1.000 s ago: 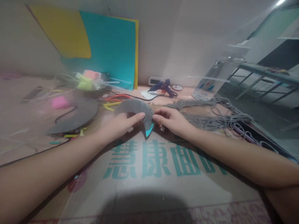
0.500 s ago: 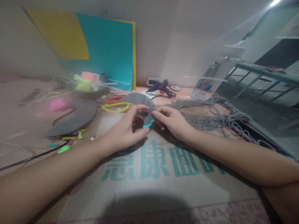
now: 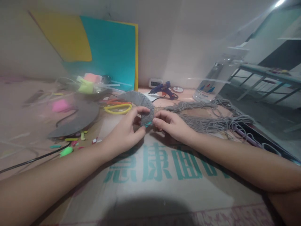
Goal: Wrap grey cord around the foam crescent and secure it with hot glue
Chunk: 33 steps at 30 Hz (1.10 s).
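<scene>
A curved band wrapped in grey yarn (image 3: 141, 99) stands in the middle, with a small bit of teal showing at its lower end. My left hand (image 3: 131, 127) grips that lower end between thumb and fingers. Just right of the band, my right hand (image 3: 168, 123) is closed, its thumb and fingertips pressed together; what they pinch is too small to make out. Behind my right hand lies a long loose bundle of grey yarn (image 3: 199, 121).
Yellow-handled scissors (image 3: 118, 109) lie left of the band. Behind are a blue glue gun (image 3: 164, 90), a white timer (image 3: 155, 82) and a clear bottle (image 3: 208, 84). A dark grey disc (image 3: 77, 117) and coloured scraps are at left; coloured sheets (image 3: 113, 50) lean on the wall.
My right hand has moved slightly down and away from the band's edge. The band has turned a little in my left hand, and less teal shows. The view has shifted slightly.
</scene>
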Each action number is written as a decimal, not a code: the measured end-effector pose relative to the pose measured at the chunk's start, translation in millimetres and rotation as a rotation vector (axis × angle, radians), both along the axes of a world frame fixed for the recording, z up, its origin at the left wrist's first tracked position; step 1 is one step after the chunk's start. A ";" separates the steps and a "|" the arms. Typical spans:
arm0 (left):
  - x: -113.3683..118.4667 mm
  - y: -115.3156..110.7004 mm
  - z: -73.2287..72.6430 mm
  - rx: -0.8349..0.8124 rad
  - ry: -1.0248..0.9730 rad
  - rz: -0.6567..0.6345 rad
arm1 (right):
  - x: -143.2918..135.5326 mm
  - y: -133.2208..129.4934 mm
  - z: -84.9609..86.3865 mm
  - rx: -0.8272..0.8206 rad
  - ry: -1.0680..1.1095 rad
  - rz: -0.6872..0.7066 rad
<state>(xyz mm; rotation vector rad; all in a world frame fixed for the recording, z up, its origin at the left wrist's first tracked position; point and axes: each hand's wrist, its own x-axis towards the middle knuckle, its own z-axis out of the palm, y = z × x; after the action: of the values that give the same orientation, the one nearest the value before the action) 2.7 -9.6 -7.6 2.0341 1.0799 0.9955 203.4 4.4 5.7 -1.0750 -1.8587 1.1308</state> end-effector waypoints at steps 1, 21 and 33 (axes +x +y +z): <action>-0.2 0.5 0.2 0.000 -0.011 0.010 | 0.7 0.3 -0.4 0.048 -0.045 0.004; -1.3 3.9 -5.6 0.030 0.024 -0.027 | -0.7 -1.6 -2.1 -0.043 -0.038 -0.052; -3.0 4.2 -7.3 0.083 0.039 -0.012 | -5.5 -5.9 -0.6 -0.189 0.052 -0.002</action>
<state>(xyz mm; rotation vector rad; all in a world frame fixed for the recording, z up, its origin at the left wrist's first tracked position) -0.2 -5.4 -15.0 2.1324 1.0611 1.0134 197.8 -1.5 5.1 -1.1397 -1.7366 1.3413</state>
